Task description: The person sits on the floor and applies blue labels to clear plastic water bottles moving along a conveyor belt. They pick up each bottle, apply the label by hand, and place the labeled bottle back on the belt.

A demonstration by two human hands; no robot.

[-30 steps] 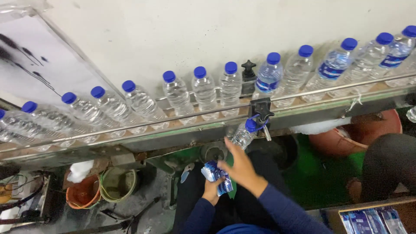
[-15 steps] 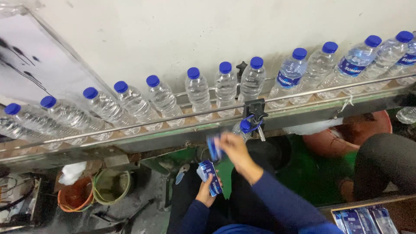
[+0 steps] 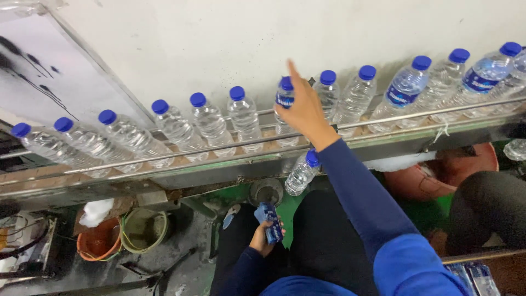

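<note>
The conveyor rail (image 3: 181,154) is my landmark. Above it the bottles (image 3: 210,121) stand in one close row, nearly shoulder to shoulder, so my hands fit between them only at narrow gaps; the widest is just left of the bottle my right hand (image 3: 304,111) reaches. Behind the row the white wall (image 3: 219,44) closes off all room. A second thin rail runs behind the bottles, boxing them in. Below the front rail a loose bottle (image 3: 301,172) hangs in the way beside my right sleeve. Lower still, my left hand (image 3: 262,237) has open room over my lap; two buckets (image 3: 123,235) crowd the floor further left.
</note>
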